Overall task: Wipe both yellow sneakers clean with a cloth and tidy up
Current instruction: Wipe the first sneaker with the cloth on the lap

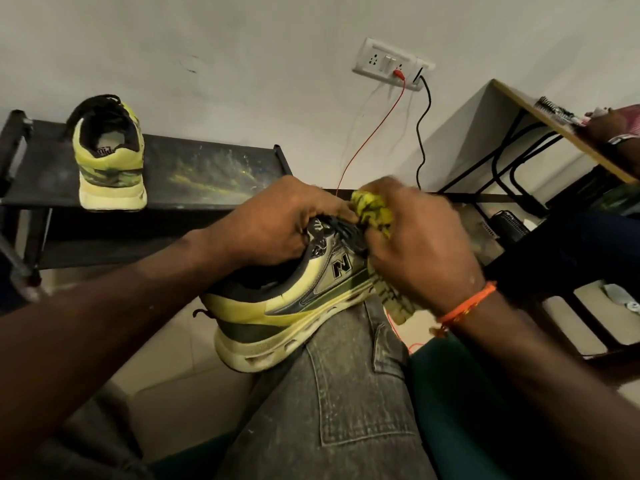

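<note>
A yellow sneaker (277,306) lies on its side across the person's thigh, sole resting on the grey jeans (346,393), heel toward the camera and toe pointing away. The left hand (277,226) grips it at the collar and tongue, fingers curled over the top edge near the black laces (349,230). The right hand (419,244) clutches a yellow cloth (374,209) with dark streaks, bunched in the fingers and pressed against the sneaker's lace area and side; a loose end of the cloth hangs below the wrist beside the sole. An orange thread band (467,303) circles the right wrist.

The second yellow sneaker (109,157) stands upright, well apart, on the top of a black shoe rack (214,174), heel facing the camera; yellowish smears mark the rack's surface beside it.

On the wall behind, a white switch plate (391,64) holds a red cable (374,133) and a black cable (424,133) that both trail downward. To the right stands a bench (540,112) with a wooden top on black metal legs, another person's arm (613,129) resting on it.
</note>
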